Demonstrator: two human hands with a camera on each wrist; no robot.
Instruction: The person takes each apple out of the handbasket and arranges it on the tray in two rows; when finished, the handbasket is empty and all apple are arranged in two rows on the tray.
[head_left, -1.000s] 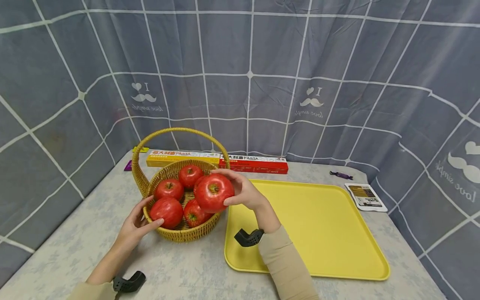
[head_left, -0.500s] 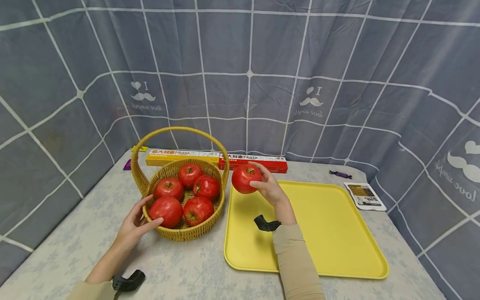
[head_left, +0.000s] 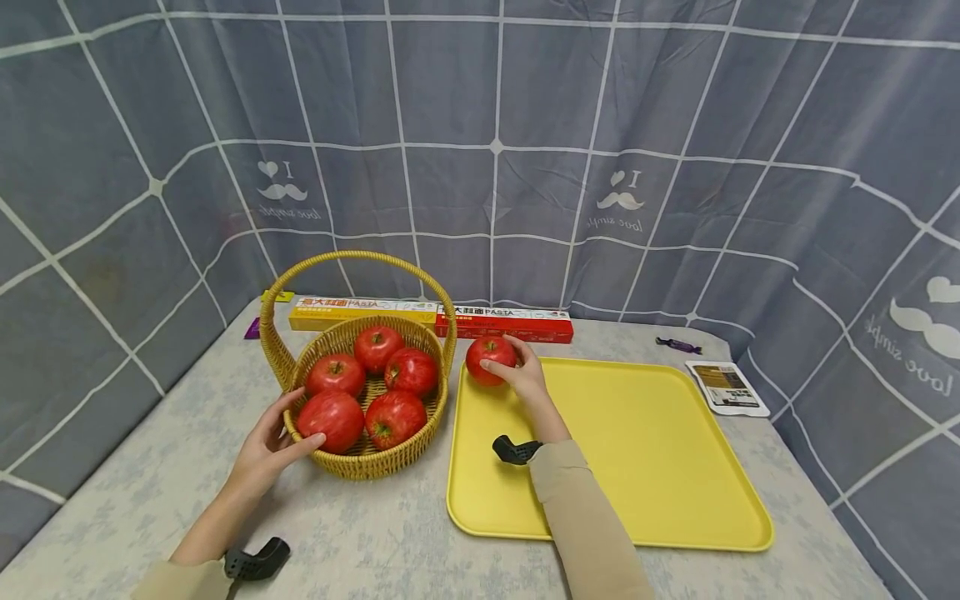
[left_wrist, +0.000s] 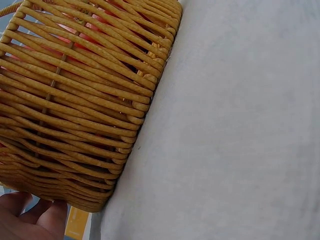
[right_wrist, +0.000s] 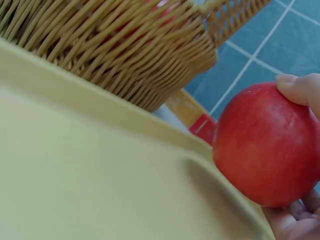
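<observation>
My left hand [head_left: 264, 446] grips the left rim of a woven basket [head_left: 367, 468], thumb over the edge near an apple. In the left wrist view, its fingers [left_wrist: 54, 218] press against the basket's outer wall. Several red apples [head_left: 395, 419] lie inside the basket. Over the far left corner of a yellow tray [head_left: 630, 450], my right hand [head_left: 528, 382] holds another red apple [head_left: 489, 360], thumb on the near side. The right wrist view shows this apple [right_wrist: 265, 145] between thumb and fingers, with a shadow on the tray; whether it touches the tray, I cannot tell.
A yellow pasta box [head_left: 360, 313] and a red pasta box [head_left: 506, 325] lie along the back. A purple-wrapped candy [head_left: 678, 345] and a white-edged packet [head_left: 727, 388] are at the back right. A purple wrapper [head_left: 252, 329] sits behind the basket's left side. Grey curtain [head_left: 450, 192] encloses the table.
The right hand has carried the apple from above the basket rightward to the tray's far left corner, then lowered it. The left hand has stayed on the basket rim.
</observation>
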